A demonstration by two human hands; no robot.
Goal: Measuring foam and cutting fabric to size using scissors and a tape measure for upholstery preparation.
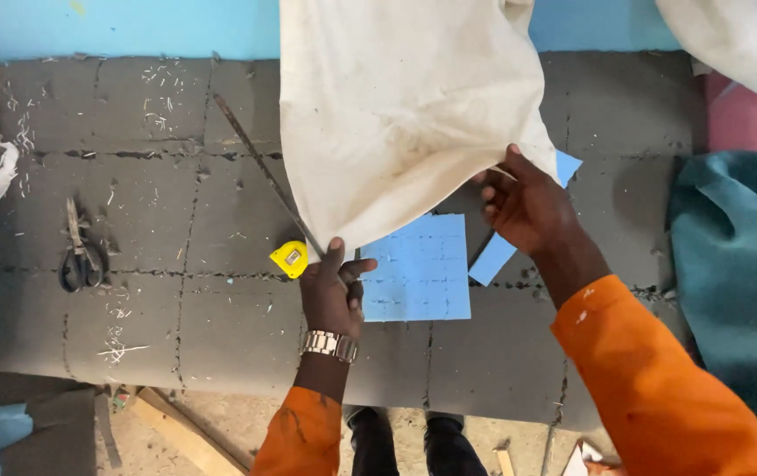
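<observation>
Gripping the lower edge of a large off-white cloth [405, 106] with both hands, above the near middle of a dark grey padded worktable [175, 211]. Left hand [334, 286] pinching the cloth's lower left corner between thumb and fingers, fist mostly closed, a silver wristwatch [329, 345] showing on the wrist above an orange sleeve [303, 436]. Right hand [524, 203] clasping the cloth's lower right corner, fingers curled under the hem, orange sleeve trailing toward the near right corner. Cloth hanging from the far edge down over the table's middle, stained and creased. Lying flat just below the cloth's hem, between the two hands, a square light blue sheet [418, 269], with a narrow blue strip [493, 258] beside it under the right hand, and another blue corner [568, 166] peeking out past the cloth. Sitting just left of the left hand, touching or nearly touching it, a yellow tape measure [290, 258]. Resting well apart, near the left edge, a pair of dark scissors [78, 256]. Slanting across the table from the far middle toward the tape measure, a long thin metal ruler [255, 159]. Draping over the right edge, a teal fabric [740, 282].
</observation>
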